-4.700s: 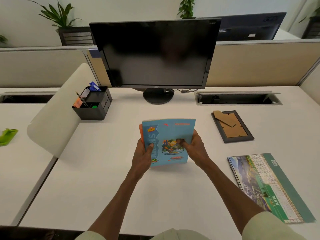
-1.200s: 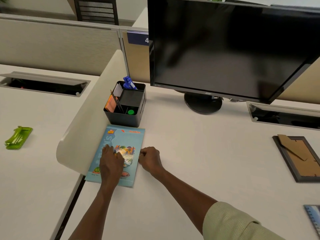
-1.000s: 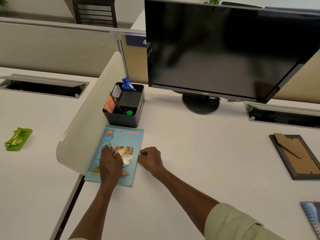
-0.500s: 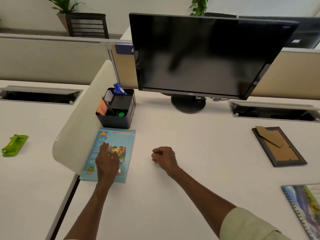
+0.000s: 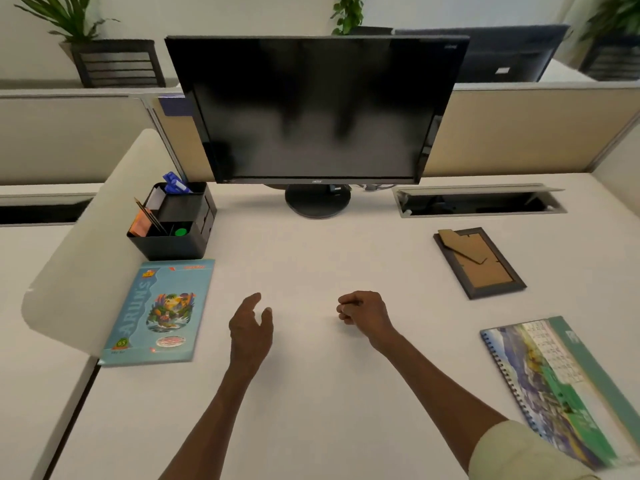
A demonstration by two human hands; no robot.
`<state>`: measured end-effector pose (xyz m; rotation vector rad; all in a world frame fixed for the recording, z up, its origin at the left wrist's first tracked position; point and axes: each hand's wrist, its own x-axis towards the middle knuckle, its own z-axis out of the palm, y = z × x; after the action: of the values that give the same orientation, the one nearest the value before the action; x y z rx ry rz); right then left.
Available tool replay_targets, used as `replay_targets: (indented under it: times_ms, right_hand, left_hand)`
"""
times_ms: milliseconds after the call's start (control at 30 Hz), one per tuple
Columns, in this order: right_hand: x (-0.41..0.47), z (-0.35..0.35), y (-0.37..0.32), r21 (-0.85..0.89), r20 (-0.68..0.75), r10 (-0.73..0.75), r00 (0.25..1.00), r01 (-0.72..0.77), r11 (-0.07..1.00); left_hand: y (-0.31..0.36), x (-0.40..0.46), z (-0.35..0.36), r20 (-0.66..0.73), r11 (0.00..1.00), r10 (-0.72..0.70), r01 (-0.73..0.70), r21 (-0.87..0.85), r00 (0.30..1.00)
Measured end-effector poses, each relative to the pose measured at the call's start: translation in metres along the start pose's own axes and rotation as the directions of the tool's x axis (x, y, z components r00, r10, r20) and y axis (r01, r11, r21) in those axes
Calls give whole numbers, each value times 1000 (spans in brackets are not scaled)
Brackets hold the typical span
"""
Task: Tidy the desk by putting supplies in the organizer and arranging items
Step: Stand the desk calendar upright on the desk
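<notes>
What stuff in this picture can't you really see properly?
All in the head view:
- Black plastic desk organizer: its walls hide most of the supplies inside.
- Dark picture frame: it lies face down, so its picture is hidden.
- Spiral-bound green calendar: blurred, its corner hidden by the pale sleeve.
- Blue illustrated booklet: small print too tiny to read.
- Right hand: curled fingers hide its palm.

The booklet lies before the organizer, left of the monitor.
</notes>
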<state>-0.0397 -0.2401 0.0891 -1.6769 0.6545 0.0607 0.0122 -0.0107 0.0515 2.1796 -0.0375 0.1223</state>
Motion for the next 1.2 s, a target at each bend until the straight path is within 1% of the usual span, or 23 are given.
replay_targets:
  times_ms: [233, 333, 400, 433, 500, 533, 600, 667, 733, 800, 833, 867, 967, 1033, 1100, 1200]
  right_hand:
    - [-5, -84, 22, 47, -104, 32, 994, -27, 999]
    - [-8, -116, 35, 22, -150, 39, 988, -36, 999]
    - [-11, -135, 47, -66, -189, 4, 982, -17, 998]
    - [-14, -144, 53, -151, -209, -35, 977, 3, 989]
    - [-21, -162, 66, -332, -227, -105, 968, 24, 943]
    - [-25, -172, 74, -393, -226, -123, 966, 25, 919]
    - [-38, -192, 91, -486, -235, -155, 960, 22, 873]
    - [-51, -209, 111, -572, -270, -235, 934, 41, 819]
    - [-68, -220, 126, -672, -313, -258, 914, -21, 741]
    - [-83, -230, 131, -751, -340, -239, 910, -110, 651]
    - [-89, -235, 131, -775, -335, -224, 915, -133, 618]
    - [-92, -240, 134, -781, -316, -204, 927, -132, 610]
    - [-96, -253, 143, -756, -202, -156, 967, -53, 652]
    - [-93, -259, 145, -753, -122, -115, 986, -17, 658]
    - [-86, -263, 143, -751, -80, -90, 993, 0, 660]
    - [-76, -266, 138, -743, -43, -91, 995, 29, 668]
  left_hand:
    - [44, -44, 51, 140, 999, 16, -11, -39, 990]
    - [59, -58, 72, 211, 999, 19, -10, -45, 977]
    - [70, -65, 88, 249, 999, 22, -10, -48, 968]
    - [76, -69, 95, 264, 999, 33, -21, -50, 964]
    - [91, -76, 110, 303, 998, 55, -47, -35, 951]
    - [99, -79, 118, 323, 998, 63, -59, -23, 944]
    - [114, -84, 135, 363, 996, 84, -83, -18, 928]
    - [126, -89, 153, 401, 994, 108, -103, -34, 910]
    - [140, -96, 170, 442, 991, 130, -121, -48, 887]
    - [154, -102, 187, 479, 987, 160, -149, -62, 863]
    - [161, -106, 195, 497, 984, 176, -164, -68, 850]
    - [167, -109, 203, 513, 982, 186, -174, -73, 838]
    - [184, -121, 227, 571, 978, 200, -194, -74, 796]
    - [194, -129, 238, 614, 978, 193, -201, -57, 765]
    - [203, -133, 248, 656, 975, 182, -219, -26, 733]
    - [215, -135, 257, 726, 973, 149, -232, 16, 672]
